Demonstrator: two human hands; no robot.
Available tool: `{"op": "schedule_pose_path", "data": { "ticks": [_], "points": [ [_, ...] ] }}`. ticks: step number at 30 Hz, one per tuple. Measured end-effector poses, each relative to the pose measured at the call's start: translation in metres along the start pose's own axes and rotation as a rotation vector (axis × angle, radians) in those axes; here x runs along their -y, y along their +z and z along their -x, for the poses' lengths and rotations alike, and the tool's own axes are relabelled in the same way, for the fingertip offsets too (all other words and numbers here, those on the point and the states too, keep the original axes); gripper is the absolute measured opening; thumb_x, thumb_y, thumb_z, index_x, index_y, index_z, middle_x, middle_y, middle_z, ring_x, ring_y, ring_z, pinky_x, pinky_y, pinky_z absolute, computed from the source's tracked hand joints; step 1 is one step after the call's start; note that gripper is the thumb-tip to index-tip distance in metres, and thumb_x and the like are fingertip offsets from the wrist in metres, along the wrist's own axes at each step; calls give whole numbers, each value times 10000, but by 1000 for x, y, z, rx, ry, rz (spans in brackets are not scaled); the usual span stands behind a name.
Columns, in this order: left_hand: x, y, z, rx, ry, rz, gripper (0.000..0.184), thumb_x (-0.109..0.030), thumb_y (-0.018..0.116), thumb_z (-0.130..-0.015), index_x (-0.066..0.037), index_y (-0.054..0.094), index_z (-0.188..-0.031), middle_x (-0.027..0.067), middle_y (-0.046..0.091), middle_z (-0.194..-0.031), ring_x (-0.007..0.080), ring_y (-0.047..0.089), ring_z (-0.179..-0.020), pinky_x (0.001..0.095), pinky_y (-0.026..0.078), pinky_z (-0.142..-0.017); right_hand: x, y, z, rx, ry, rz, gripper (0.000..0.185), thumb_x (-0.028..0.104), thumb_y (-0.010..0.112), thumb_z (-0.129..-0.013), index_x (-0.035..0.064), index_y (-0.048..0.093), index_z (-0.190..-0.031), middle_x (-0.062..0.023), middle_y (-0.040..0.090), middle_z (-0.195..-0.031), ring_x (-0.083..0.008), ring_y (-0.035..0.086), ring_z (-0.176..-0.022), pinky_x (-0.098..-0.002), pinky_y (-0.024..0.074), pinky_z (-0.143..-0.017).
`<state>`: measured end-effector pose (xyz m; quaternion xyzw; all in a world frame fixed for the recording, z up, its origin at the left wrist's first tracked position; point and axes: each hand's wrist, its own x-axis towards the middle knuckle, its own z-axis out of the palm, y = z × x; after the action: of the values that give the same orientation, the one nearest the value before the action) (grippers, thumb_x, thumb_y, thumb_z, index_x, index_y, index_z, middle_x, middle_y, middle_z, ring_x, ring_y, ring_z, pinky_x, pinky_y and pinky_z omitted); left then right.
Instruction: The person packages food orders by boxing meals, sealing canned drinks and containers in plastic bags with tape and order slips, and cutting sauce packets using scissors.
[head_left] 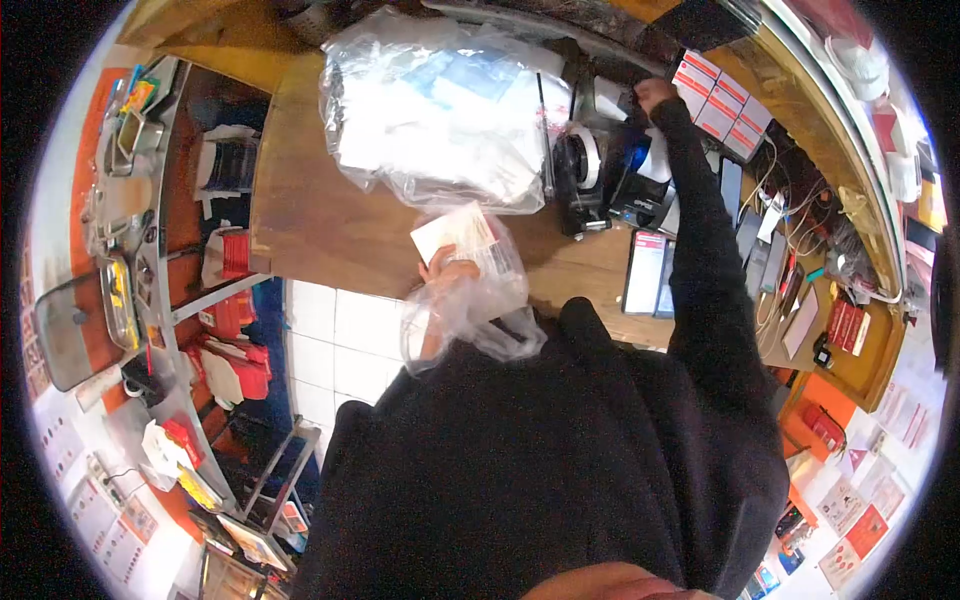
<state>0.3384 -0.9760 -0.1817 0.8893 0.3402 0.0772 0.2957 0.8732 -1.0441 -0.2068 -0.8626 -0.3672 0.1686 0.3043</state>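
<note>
My left hand (450, 275) is closed on a white box (455, 230) at the near edge of the wooden table. A clear plastic bag (490, 285) hangs around that hand and the box. My right hand (655, 95) reaches to the back of the table, beside several stacked white-and-red boxes (720, 105); its fingers are too small to make out. Behind my left hand lies a large clear bag (435, 110) with white contents. Between it and my right arm stands a black tape dispenser (580, 165) with a white roll.
The wooden table (310, 210) spans the front. Flat boxes (648, 272) lie beside my right forearm, with phone-like items and tangled cables (800, 215) farther right. Shelves (225, 290) with red and white packets stand left, above a white tiled floor (335, 340).
</note>
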Motion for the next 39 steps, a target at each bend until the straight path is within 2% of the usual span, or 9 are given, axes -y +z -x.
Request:
{"op": "schedule_pose_path", "data": {
  "ticks": [4,20,22,23,24,26,30,34,39],
  "points": [
    [0,2,-12,-9,20,-8,281,-346,568,-663,-148,612,-859,13,560,-987,258,338,-1112,558,138,-896,22,15,-18,-29,239,534,221,84,518,-685,12,574,-887,-119,599,-815,-211,582,-725,-311,478,-666],
    [7,8,-23,-14,118,28,287,-314,547,-691,-114,588,-892,68,554,-962,268,408,-1005,493,237,-824,39,-6,28,-224,110,468,303,211,552,-652,23,594,-885,-167,598,-759,-254,592,-653,-361,485,-595],
    [8,8,-24,-20,128,38,287,-310,544,-695,-109,585,-896,75,554,-958,269,417,-992,485,249,-815,14,-18,41,-340,-189,378,315,227,556,-647,25,597,-885,-173,598,-752,-260,593,-644,-368,485,-587],
    [13,6,-15,-17,112,46,288,-308,543,-696,-107,583,-899,79,553,-957,270,421,-985,481,255,-811,68,-69,84,127,-61,82,192,221,560,-711,51,633,-760,-57,579,-599,-111,535,-542,-278,448,-484],
    [15,5,-9,-15,101,56,288,-306,542,-698,-105,582,-901,82,553,-955,270,425,-978,477,261,-806,116,-93,125,217,101,-13,196,194,572,-729,35,616,-835,-34,567,-612,-71,512,-541,-226,437,-494],
    [16,3,0,-15,78,81,289,-302,539,-701,-101,579,-905,89,552,-952,272,434,-965,468,273,-797,100,-67,187,-31,-132,-601,214,223,567,-776,22,577,-849,-25,565,-650,-75,510,-538,-198,416,-467],
    [14,4,12,-11,50,146,290,-294,534,-708,-92,573,-913,103,551,-946,274,452,-938,452,298,-779,159,8,303,-149,117,-971,106,125,550,-784,36,550,-842,-38,564,-701,-85,524,-583,-192,412,-488],
    [8,9,26,9,22,169,292,-286,528,-715,-84,567,-922,117,550,-940,277,469,-912,436,323,-761,201,101,342,-142,256,-1149,135,76,524,-792,9,574,-899,-34,569,-732,-97,530,-614,-196,424,-533],
    [-16,28,33,60,10,107,293,-276,522,-724,-73,559,-932,134,548,-932,280,491,-878,415,353,-739,223,147,333,-92,80,-1010,173,7,512,-780,-56,547,-937,-61,579,-769,-108,539,-663,-217,449,-617]
  ]
}}
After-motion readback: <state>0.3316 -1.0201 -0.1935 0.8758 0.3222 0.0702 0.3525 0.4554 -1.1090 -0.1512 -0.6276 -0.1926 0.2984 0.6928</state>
